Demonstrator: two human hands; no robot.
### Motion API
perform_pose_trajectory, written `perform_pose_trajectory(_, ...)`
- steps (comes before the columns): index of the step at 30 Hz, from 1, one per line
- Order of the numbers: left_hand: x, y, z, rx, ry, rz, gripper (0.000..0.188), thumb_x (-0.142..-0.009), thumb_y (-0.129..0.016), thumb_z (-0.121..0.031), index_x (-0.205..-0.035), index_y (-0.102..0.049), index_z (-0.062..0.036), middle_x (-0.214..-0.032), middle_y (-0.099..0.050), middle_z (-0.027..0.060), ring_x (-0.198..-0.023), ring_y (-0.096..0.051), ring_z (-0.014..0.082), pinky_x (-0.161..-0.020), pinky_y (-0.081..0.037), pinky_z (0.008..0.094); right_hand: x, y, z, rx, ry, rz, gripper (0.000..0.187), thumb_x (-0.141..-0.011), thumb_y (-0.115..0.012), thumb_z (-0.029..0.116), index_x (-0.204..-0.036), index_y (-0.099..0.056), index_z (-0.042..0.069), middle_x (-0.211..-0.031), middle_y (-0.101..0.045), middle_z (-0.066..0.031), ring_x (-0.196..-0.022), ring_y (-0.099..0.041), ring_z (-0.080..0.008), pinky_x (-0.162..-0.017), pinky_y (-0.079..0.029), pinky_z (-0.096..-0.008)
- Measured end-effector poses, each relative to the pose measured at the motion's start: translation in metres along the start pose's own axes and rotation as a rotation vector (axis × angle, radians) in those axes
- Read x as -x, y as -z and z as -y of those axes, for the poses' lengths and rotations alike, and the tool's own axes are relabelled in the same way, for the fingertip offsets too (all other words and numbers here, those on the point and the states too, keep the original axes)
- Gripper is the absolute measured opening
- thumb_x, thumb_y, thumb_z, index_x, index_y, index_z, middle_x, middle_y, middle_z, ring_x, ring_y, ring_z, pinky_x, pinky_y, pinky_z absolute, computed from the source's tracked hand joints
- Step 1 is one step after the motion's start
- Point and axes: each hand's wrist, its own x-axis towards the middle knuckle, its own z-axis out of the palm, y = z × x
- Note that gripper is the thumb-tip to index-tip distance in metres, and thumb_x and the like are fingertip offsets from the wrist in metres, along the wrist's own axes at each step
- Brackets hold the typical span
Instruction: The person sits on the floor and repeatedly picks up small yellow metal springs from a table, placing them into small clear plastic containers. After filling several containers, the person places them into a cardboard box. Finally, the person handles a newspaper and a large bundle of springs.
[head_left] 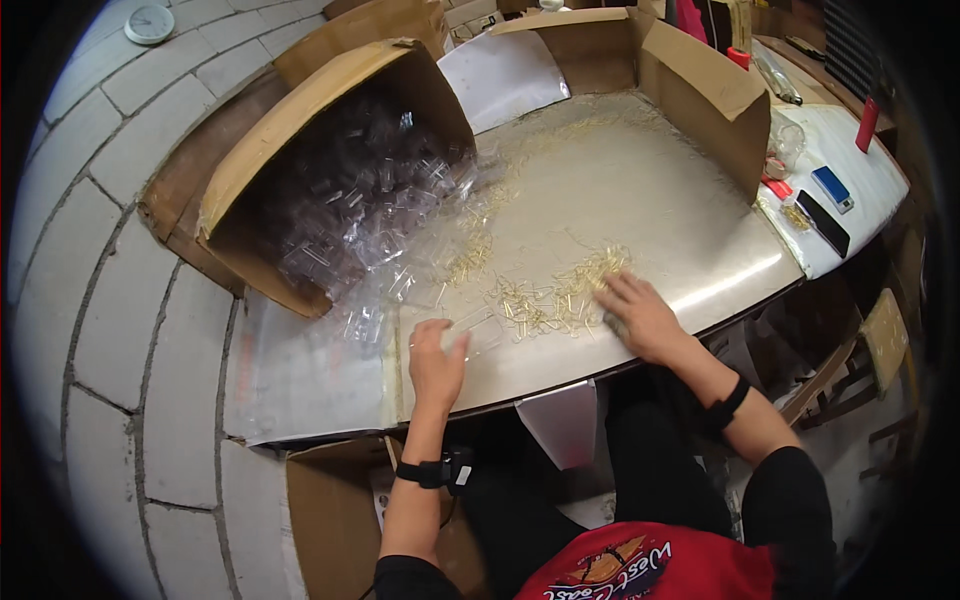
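Note:
My left hand is near the front left of the metal-topped table, its thumb and fingers curled at the end of a clear plastic piece. That piece is see-through, so its outline is faint. Fingers stretched, my right hand rests at the right edge of a loose heap of thin gold-coloured wire hooks. Whether a hook lies under its fingertips I cannot make out. More hooks lie scattered farther left, beside a spill of clear plastic cases.
A cardboard box lies on its side at the left, clear cases pouring out. Cardboard walls line the far right. A blue-and-white device and a black phone lie on the right side. Below the front edge hangs a white chute; an open carton stands beneath.

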Motion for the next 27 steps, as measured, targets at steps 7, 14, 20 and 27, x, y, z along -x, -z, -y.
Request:
perform_pose_trajectory(7, -0.012, -0.029, 0.029, -0.181, 0.354, 0.042, 0.030, -0.074, -0.069, -0.024, -0.084, -0.060, 0.0029, -0.093, -0.060, 0.0193, -0.089, -0.060, 0.0360, -0.078, -0.047, 0.0438, 0.016, 0.001, 0.033, -0.273, -0.082, -0.069, 0.040, -0.089, -0.052, 0.021, -0.125, -0.051, 0.004, -0.136, -0.042, -0.0212, -0.129, -0.037, -0.0355, -0.106, -0.031, -0.0419)
perform_pose_trajectory(14, 0.065, 0.004, -0.013, 0.838, 0.586, -0.159, 0.020, -0.080, -0.056, -0.005, -0.098, -0.050, 0.0017, -0.076, -0.062, 0.0115, -0.058, -0.061, 0.0202, -0.048, -0.049, 0.0277, 0.018, -0.004, 0.010, -0.223, -0.363, -0.209, 0.053, -0.092, -0.050, 0.032, -0.131, -0.041, -0.002, -0.140, -0.034, -0.0260, -0.132, -0.031, -0.0375, -0.108, -0.027, -0.0413)
perform_pose_trajectory(20, 0.198, 0.019, 0.008, 1.278, 0.893, 0.013, 0.030, -0.083, -0.055, -0.001, -0.113, -0.054, 0.0018, -0.094, -0.060, 0.0109, -0.080, -0.064, 0.0224, -0.065, -0.057, 0.0364, -0.035, -0.044, 0.059, -0.021, -0.159, 0.129, 0.062, -0.094, -0.040, 0.040, -0.142, -0.026, 0.003, -0.149, -0.021, -0.0207, -0.140, -0.015, -0.0334, -0.113, -0.015, -0.0451)
perform_pose_trajectory(27, 0.254, -0.031, 0.041, 1.435, 1.071, 0.431, 0.024, -0.091, -0.048, -0.009, -0.110, -0.055, 0.0026, -0.106, -0.061, 0.0205, -0.096, -0.064, 0.0364, -0.073, -0.057, 0.0445, -0.023, -0.038, 0.041, -0.099, -0.109, 0.110, 0.057, -0.095, -0.042, 0.037, -0.139, -0.033, 0.001, -0.147, -0.027, -0.0205, -0.138, -0.021, -0.0343, -0.112, -0.019, -0.0440)
